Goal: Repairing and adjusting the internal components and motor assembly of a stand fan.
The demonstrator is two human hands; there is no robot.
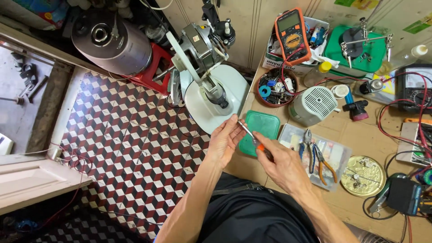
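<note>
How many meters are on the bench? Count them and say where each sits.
2. An orange meter leans on a box at the back; a black meter lies at the right edge, partly cut off. Others may be hidden among the clutter.

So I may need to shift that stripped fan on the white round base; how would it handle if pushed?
The fan probably tips easily: its bare motor sits high on a leaning neck. The metal motor likely makes it top-heavy. The smooth round base might slide on the tiled floor.
</note>
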